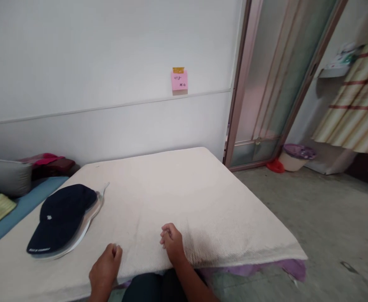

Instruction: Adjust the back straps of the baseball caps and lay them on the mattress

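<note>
My left hand (pixel 106 268) rests near the front edge of the table, its fingers curled into a loose fist with nothing showing in them. My right hand (pixel 172 242) is just above or on the cream cloth (pixel 159 188), fingers curled in and holding nothing that I can see. On the left side of the cloth lies a navy baseball cap (pixel 63 214), its brim pointing toward the front left. Beneath it the pale edge of at least one more cap (pixel 85 226) sticks out, with a thin strap at the back. Neither hand touches the caps.
To the left is a blue surface (pixel 27 205) with a grey cushion (pixel 8 174) and a dark red bundle (pixel 55 163). A pink note (pixel 179 80) is taped to the white wall (pixel 108 54). A sliding glass door (pixel 265 84) and a bucket (pixel 294 158) stand at the right.
</note>
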Demonstrator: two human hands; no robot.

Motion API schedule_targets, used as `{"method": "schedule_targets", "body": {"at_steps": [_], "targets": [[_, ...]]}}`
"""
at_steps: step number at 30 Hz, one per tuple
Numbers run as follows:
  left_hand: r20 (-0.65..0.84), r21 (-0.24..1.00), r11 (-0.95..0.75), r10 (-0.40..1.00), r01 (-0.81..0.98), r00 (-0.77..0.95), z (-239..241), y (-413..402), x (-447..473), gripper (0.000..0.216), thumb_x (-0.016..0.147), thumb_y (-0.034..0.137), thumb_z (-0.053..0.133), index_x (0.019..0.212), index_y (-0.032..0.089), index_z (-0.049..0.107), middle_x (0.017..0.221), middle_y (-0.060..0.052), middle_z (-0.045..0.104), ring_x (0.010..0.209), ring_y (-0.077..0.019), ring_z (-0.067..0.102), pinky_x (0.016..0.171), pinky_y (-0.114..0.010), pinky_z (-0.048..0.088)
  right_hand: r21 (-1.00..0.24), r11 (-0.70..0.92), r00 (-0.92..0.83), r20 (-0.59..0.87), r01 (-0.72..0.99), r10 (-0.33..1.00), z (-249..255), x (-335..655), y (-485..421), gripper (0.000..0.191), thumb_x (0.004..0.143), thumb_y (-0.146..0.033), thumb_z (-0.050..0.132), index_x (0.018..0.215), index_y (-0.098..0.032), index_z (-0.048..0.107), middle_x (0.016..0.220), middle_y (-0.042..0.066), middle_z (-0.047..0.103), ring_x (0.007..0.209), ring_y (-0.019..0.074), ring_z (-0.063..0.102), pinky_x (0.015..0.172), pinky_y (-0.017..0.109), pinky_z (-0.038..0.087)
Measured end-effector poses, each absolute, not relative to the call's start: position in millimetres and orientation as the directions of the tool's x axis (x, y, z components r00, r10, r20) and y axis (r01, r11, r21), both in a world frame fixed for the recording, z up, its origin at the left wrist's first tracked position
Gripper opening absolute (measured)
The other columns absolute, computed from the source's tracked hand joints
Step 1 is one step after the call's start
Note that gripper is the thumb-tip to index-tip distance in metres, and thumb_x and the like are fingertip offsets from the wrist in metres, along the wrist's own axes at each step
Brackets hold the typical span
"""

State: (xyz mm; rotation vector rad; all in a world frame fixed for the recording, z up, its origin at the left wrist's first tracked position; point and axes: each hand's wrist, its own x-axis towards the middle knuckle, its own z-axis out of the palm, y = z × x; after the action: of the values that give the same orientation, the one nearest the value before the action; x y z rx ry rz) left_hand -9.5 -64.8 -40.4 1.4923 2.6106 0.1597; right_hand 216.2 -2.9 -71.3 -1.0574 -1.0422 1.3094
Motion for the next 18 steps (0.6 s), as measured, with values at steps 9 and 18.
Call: {"method": "schedule_targets", "body": {"at_steps": [9, 18], "targets": [[-0.115, 0.165, 0.554, 0.833, 0.816, -0.542, -41, -65, -9, 0.040, 0.086, 0.056, 0.023, 0.070, 0.027, 0.046, 0.069, -0.003, 0.063, 0.067, -0.0259, 0.061, 0.055, -0.030, 0.032, -0.976, -0.035, -0.080, -0.018, -0.215, 0.997, -73, 220, -2, 0.015, 0.071, -0.018, 0.043, 0.081, -0.018, 0.054, 0.068, -0.001, 0.054, 0.047, 0.0084, 0.051, 0.038, 0.017, 0.034], [-0.113, 0.167, 0.550, 0.835, 0.818, -0.538, -37, -64, -8, 0.039, 0.087, 0.054, 0.024, 0.069, 0.027, 0.046, 0.070, -0.003, 0.064, 0.068, -0.0262, 0.062, 0.054, -0.030, 0.031, -0.959, -0.088, -0.110, -0.060, -0.268, 0.992, -63, 225, -1, 0.014, 0.069, -0.023, 0.045, 0.080, -0.018, 0.052, 0.066, -0.002, 0.054, 0.046, 0.0087, 0.051, 0.037, 0.017, 0.034]]}}
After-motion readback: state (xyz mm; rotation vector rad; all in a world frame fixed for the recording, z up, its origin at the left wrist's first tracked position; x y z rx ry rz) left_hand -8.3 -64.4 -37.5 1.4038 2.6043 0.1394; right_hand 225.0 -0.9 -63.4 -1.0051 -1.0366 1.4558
